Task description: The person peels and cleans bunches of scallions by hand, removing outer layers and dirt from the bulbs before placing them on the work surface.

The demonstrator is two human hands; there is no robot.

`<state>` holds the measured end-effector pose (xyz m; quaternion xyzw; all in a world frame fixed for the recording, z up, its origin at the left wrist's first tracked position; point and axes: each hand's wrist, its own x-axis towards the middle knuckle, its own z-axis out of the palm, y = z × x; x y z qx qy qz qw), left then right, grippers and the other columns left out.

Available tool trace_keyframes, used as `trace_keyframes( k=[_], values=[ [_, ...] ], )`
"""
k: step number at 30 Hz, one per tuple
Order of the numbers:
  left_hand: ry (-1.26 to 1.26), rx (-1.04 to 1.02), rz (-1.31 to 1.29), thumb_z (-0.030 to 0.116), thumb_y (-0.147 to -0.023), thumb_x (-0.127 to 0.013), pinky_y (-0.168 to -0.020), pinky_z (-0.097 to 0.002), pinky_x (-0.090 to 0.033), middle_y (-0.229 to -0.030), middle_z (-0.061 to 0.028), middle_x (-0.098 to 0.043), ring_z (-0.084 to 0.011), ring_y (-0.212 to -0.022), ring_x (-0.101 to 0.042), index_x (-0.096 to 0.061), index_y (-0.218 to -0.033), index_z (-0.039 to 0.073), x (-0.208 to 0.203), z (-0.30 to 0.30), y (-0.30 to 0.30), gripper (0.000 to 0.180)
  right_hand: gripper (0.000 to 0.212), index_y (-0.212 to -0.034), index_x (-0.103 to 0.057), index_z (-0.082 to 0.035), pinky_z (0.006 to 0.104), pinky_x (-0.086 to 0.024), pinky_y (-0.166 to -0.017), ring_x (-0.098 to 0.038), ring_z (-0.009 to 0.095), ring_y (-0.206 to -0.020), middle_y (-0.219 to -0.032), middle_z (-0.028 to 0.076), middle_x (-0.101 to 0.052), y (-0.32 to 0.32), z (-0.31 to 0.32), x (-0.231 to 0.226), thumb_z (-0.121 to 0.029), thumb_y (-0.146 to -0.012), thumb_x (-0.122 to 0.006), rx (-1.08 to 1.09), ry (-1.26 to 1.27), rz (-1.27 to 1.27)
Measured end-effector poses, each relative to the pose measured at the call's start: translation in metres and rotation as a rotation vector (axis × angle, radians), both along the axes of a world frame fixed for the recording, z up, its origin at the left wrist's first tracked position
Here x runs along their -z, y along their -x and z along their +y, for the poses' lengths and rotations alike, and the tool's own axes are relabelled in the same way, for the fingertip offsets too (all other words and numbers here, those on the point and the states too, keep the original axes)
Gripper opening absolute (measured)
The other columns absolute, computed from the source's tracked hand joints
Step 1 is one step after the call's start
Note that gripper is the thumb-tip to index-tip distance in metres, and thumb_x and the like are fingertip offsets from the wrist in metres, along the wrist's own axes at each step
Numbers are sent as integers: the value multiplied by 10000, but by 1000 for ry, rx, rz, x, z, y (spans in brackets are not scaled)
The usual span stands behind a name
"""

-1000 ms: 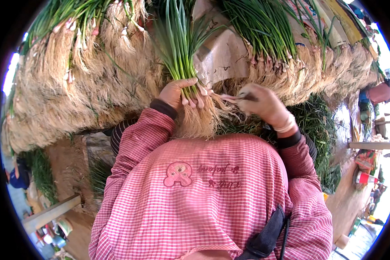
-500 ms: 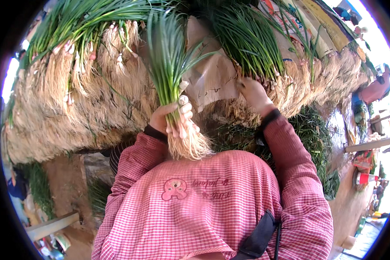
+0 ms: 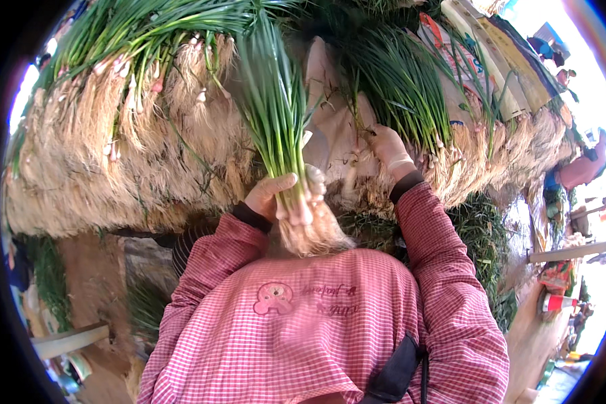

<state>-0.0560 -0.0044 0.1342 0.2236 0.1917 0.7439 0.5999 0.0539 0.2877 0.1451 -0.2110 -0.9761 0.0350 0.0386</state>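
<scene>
My left hand (image 3: 268, 195) is closed round a bunch of spring onions (image 3: 283, 145), thumb in front and fingers behind. Its green leaves point away from me, and the pale bulbs and blurred roots hang toward my chest. To the right, my right hand (image 3: 389, 149) has its fingers pinched together on a thin, wilted-looking stalk (image 3: 357, 128), beside a smaller heap of spring onions (image 3: 411, 87). Beneath the stalk lies a pale, dirty sheet (image 3: 326, 135).
A large heap of spring onions (image 3: 148, 27) lies at the left, over a thick mat of pale roots (image 3: 81, 175). Loose green leaves (image 3: 481, 236) lie low on the right. Farther right are a wooden beam (image 3: 572, 251), a red-and-white cone (image 3: 557, 303) and another person (image 3: 582, 168).
My right hand has drawn slightly left from the smaller heap, with a thin stalk at its fingers. My left hand has shifted slightly right and toward me with the spring onions.
</scene>
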Motion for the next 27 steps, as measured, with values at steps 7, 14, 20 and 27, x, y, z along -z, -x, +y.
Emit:
trace_keyframes(
  k=[7,14,20,27],
  values=[
    [175,-40,-51,205,-819,-656,-766,-354,-515,-905,-109,-623,-225,-777,-619,-474,-1283,-75,14,9,0,572,330,-1179,-597,7,235,-481,-802,-584,120,-890,-1039,46,-657,-43,-41,42,-228,-947,-576,-141,891,427],
    [492,-42,153,245,-924,-564,-436,-219,-437,-764,-166,-674,-235,-584,-651,-619,-945,-32,9,16,-9,284,252,-882,-572,-38,411,-495,-591,-616,339,-660,-740,168,-616,-47,-140,23,-287,-921,-552,-161,560,437],
    [544,-15,276,278,-921,-580,-410,-229,-425,-664,-193,-662,-207,-453,-592,-651,-890,-39,18,14,-8,325,167,-989,-611,-48,391,-531,-614,-639,292,-807,-914,129,-636,-46,-130,45,-177,-896,-561,-289,150,126],
    [689,-98,418,176,-831,-707,-342,-223,-368,-650,-112,-671,-134,-371,-533,-679,-904,-28,25,6,-13,218,318,-1057,-612,1,337,-522,-723,-644,236,-862,-1006,147,-636,-15,-110,30,-247,-863,-653,84,867,437]
  ],
)
